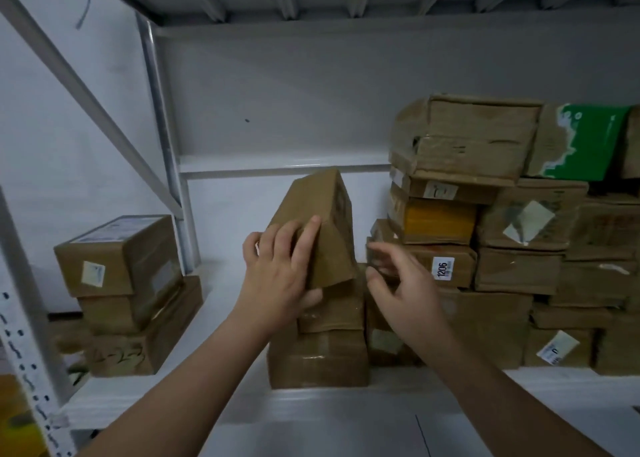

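A brown cardboard box [320, 214] is tilted up on end over a short stack of two taped boxes [318, 356] in the middle of a white shelf [242, 411]. My left hand [280, 269] grips the tilted box, fingers over its near face and thumb under its lower edge. Just to the right of that box hovers my right hand [398, 283], blurred, with fingers spread and nothing in it.
A tall pile of several worn taped boxes [502, 249] fills the right of the shelf, one labelled 1206 [443, 267] and one with a green side [588, 141]. Three stacked boxes [128, 294] stand at the left beside grey metal uprights [166, 152]. Another shelf runs overhead.
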`<state>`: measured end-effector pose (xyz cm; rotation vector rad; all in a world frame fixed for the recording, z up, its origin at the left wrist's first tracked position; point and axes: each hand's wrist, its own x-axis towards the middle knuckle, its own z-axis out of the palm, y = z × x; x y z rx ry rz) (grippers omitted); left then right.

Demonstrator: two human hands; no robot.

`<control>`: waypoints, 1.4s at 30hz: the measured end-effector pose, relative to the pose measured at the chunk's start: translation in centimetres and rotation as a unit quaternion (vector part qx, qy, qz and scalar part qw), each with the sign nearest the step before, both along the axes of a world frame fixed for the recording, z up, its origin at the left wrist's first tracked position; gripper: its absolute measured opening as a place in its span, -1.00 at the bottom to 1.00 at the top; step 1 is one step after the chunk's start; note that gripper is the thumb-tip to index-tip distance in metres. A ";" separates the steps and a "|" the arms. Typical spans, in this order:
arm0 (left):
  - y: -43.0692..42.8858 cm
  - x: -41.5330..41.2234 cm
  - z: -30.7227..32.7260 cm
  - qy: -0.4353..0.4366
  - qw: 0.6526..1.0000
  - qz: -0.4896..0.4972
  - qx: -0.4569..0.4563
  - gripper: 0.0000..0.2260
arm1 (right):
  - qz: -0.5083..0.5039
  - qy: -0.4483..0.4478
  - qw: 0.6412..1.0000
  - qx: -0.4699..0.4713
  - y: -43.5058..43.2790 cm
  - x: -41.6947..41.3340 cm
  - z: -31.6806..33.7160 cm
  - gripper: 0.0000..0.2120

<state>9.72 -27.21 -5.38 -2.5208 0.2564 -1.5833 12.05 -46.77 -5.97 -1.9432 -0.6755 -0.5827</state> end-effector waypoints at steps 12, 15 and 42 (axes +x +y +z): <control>9.1 -6.9 -0.3 0.000 0.884 -0.240 -0.400 -0.01 | 0.214 0.299 0.906 0.210 14.6 -2.1 2.0 -0.21; 10.9 -7.3 -0.4 0.017 0.851 -0.259 -0.457 -0.05 | 0.271 0.261 0.888 0.265 17.1 -2.4 1.9 -0.11; 8.2 -6.7 -1.1 0.185 0.671 -0.410 -0.590 -0.69 | 0.206 0.165 0.943 0.204 13.1 -3.1 0.6 -0.62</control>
